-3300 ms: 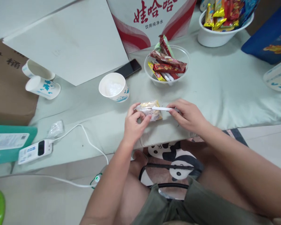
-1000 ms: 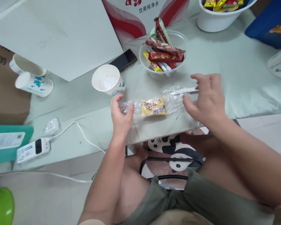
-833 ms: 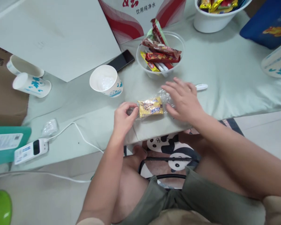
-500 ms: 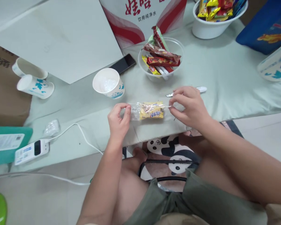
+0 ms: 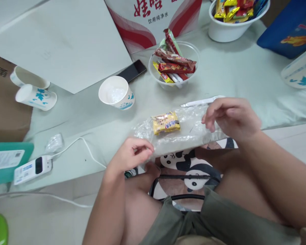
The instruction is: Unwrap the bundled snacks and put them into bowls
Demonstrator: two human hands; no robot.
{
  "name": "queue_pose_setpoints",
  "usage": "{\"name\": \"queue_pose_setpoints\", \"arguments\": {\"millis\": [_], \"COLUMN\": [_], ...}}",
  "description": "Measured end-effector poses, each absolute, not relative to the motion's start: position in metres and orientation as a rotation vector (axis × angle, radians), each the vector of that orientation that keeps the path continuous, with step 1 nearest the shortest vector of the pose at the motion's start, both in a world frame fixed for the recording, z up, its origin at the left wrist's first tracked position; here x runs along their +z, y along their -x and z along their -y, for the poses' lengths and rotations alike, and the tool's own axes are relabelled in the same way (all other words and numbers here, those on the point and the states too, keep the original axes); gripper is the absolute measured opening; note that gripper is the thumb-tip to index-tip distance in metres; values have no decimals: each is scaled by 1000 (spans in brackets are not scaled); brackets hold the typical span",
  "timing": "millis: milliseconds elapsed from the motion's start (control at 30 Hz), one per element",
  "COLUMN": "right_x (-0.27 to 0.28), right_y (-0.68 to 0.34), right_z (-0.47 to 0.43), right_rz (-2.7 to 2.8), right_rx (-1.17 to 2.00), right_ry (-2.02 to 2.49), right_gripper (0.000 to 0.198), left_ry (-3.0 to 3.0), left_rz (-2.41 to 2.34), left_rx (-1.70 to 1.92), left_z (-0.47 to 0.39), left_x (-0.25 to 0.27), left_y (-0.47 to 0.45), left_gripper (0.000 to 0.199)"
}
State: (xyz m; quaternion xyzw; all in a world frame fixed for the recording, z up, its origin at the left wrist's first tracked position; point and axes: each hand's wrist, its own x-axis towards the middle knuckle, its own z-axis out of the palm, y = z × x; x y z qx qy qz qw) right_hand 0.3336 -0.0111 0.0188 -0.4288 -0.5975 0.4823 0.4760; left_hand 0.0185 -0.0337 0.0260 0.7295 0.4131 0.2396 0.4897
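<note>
A yellow snack packet (image 5: 166,123) lies on a spread sheet of clear plastic wrap (image 5: 191,119) at the table's near edge. My left hand (image 5: 132,153) is at the wrap's lower left corner, thumb and fingertips closed on its edge, though the contact is hard to see. Over the wrap's right end hovers my right hand (image 5: 232,117), its fingers loosely bent and apart, with nothing visible in them. Just beyond the wrap rests a white utility knife (image 5: 202,101), its blade pointing left.
A paper cup (image 5: 117,95) holding clear plastic stands left of a clear bowl (image 5: 153,76) of wrapped snack bars. Behind are a phone (image 5: 134,70) and a white tub (image 5: 225,32) of snacks. A power strip (image 5: 32,170) with a white cable (image 5: 88,146) lies at left.
The clear wrap, earlier bunched and stretched around the packet between both hands, is now spread flat beneath it. My left hand has come nearer my body; my right hand has moved right and let go.
</note>
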Motion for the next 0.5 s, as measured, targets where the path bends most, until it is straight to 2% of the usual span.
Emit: {"name": "queue_pose_setpoints", "arguments": {"millis": [67,167,200,300,333,500], "right_x": [20,22,23,26,27,12], "right_y": [-331,-319,-315,-304,-301,-283], "right_z": [14,22,25,31,32,32], "right_rz": [1508,1581,1603,1715,1800,2329], "right_rx": [1062,629,519,348,342,476], "right_ry": [1185,1340,1317,1098,1024,846], "right_gripper": [28,10,6,12,14,18], "left_ry": [-1764,-1859,-1931,-2187,-2213,-2089], "left_rz": [-1053,-1326,-1380,-1396,-1377,-1347], "left_rx": [631,1146,1183,803,690,633], "left_z": [33,28,26,17,14,3], "left_x": [26,18,14,2,-1,-8], "left_y": [-16,-15,-16,-24,-27,-39], "left_gripper": [19,13,18,63,66,37]}}
